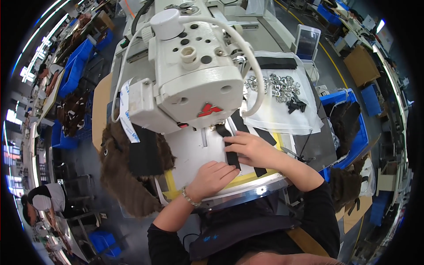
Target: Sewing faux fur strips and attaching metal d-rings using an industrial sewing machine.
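A black strap runs toward me from beneath the head of a white industrial sewing machine. My left hand, with a bracelet at its wrist, has its fingers pressed together at the strap's near end. From the right, my right hand bends its fingers over the strap's edge farther up, close to the machine's needle area. The fingertips under the strap are hidden. Both hands rest low over the white work plate, which has yellow tape along its border.
Brown furry pieces with a black panel hang over the table's left side. At the right, a white sheet bears metal rings and buckles. More black strips lie beside my right hand. A blue bin stands farther right.
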Demonstrator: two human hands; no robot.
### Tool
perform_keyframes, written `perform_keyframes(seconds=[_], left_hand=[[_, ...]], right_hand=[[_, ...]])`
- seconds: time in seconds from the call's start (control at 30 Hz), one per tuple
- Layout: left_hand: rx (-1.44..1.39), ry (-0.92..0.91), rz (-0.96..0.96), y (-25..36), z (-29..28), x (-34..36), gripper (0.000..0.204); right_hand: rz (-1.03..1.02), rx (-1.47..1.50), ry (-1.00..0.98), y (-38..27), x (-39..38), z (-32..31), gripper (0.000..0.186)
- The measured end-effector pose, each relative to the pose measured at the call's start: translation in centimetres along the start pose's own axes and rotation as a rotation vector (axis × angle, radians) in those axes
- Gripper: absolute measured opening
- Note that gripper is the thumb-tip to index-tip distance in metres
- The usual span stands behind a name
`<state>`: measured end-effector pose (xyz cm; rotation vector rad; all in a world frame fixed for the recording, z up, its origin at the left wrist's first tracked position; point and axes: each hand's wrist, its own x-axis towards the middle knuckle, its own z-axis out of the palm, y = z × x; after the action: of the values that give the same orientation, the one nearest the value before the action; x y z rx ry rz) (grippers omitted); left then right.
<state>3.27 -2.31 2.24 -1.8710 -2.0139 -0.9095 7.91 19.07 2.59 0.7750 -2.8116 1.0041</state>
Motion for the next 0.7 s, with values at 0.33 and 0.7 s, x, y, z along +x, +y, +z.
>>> perform_keyframes(seconds=[0.33, 0.7], left_hand=[[-0.052, -0.082, 0.071, -0.3, 0.8, -0.4, 0.026], [0.015, -0.184, 0.047, 0.0, 0.9, -0.2, 0.021]], right_hand=[[0.149, -0.147, 0.114, 0.3, 0.3, 0.1, 0.051], [0.078, -0.173, 0.055, 0.8, 0.8, 0.1, 0.048]])
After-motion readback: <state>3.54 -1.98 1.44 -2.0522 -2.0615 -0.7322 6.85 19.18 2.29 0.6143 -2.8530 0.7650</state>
